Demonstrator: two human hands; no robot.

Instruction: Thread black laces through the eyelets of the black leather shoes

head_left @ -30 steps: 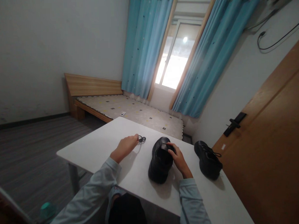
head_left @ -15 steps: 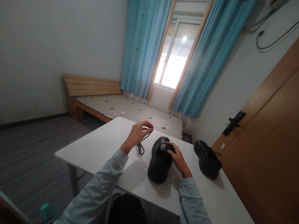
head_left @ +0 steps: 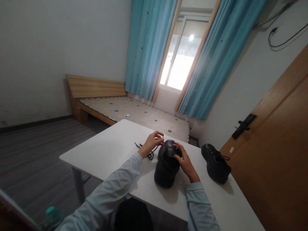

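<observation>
A black shoe [head_left: 165, 174] stands on the white table in front of me, heel toward me and opening upward. My left hand [head_left: 152, 144] is closed in a pinch on a black shoelace [head_left: 150, 156], just left of the shoe's front. A short tip of lace sticks up from the fingertips, while the rest trails in loose loops on the tabletop. My right hand [head_left: 185, 161] grips the shoe's right side near the tongue, thumb at the opening and fingers over the upper. Farther right sits a second black shoe [head_left: 216, 165] with a lace in it.
The white table [head_left: 99, 147] reaches to a bed [head_left: 141, 111] with a small white object [head_left: 127, 116] on it. A wooden door [head_left: 279, 151] with a black handle is at the right. A green-capped bottle [head_left: 51, 213] stands low on the left.
My left hand has moved right, closer to the shoe's front, drawing the lace along. The lace's loops have spread on the table. My right hand stays at the shoe, its fingers slightly shifted.
</observation>
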